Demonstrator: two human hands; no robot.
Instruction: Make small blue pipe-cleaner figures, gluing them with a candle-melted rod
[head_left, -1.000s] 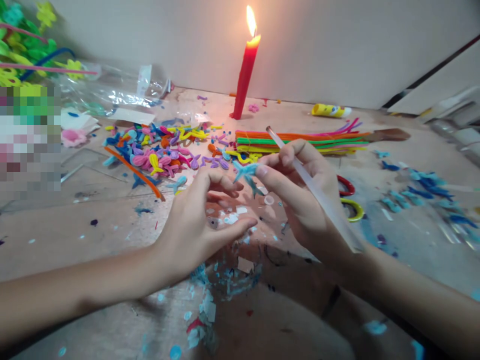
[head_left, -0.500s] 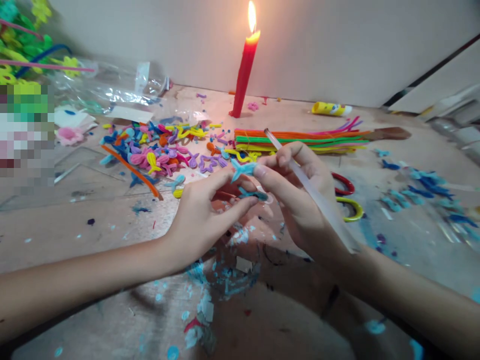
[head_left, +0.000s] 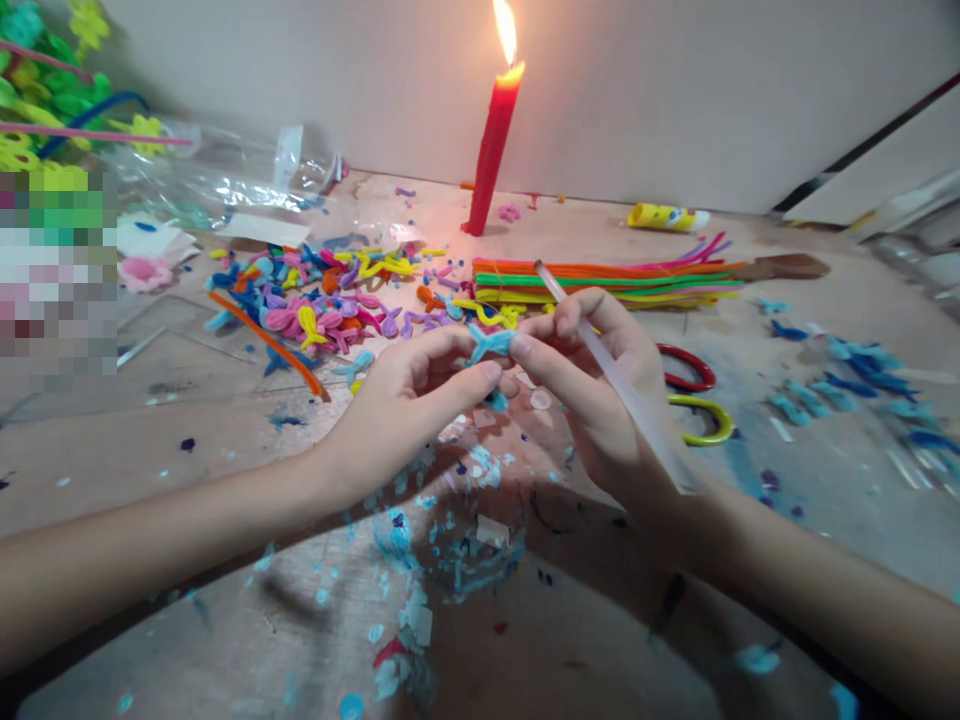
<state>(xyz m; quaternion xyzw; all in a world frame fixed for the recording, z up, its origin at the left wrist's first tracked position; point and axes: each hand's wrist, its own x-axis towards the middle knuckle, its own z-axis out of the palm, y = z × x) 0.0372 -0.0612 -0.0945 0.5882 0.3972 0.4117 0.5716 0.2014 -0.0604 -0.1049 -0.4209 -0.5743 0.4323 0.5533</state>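
Both hands meet at the middle of the view. My right hand pinches a light blue fuzzy piece with a forked end, and a translucent white stick rests between its fingers, its dark tip pointing up and left. My left hand is closed beside the piece, its fingertips at the forked end. A second blue piece shows partly below my left thumb; the fingers hide the rest of it.
A lit red candle stands behind the hands. Colourful fuzzy pieces lie left, bundled pipe cleaners behind, scissors handles right, a glue stick at the back, and blue pieces far right.
My left thumb and fingers have moved up to the forked end of the light blue piece. The second blue piece is now mostly hidden under my left hand.
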